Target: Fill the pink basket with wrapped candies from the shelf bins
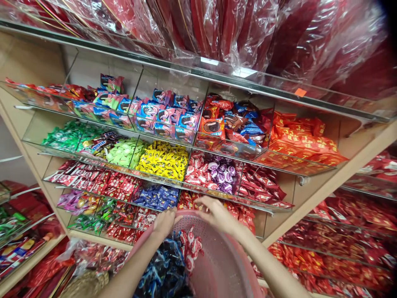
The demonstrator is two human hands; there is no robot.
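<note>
A pink plastic basket (217,269) with small holes tilts in front of me at the bottom of the head view. My left hand (166,223) is closed on its far rim. Just over that rim, my right hand (215,213) reaches with bent, parted fingers beside the red wrapped candies (187,199); I see nothing in it. Inside the basket lie dark blue and black wrapped sweets (163,269) and several red-and-white wrapped candies (190,246).
Clear-fronted shelves hold yellow candies (163,161), purple candies (221,174), blue candies (156,196) and orange-red packets (304,136). A glass shelf edge (186,68) runs overhead, below plastic-wrapped red goods (217,29). More red sweets (341,240) fill racks at the right.
</note>
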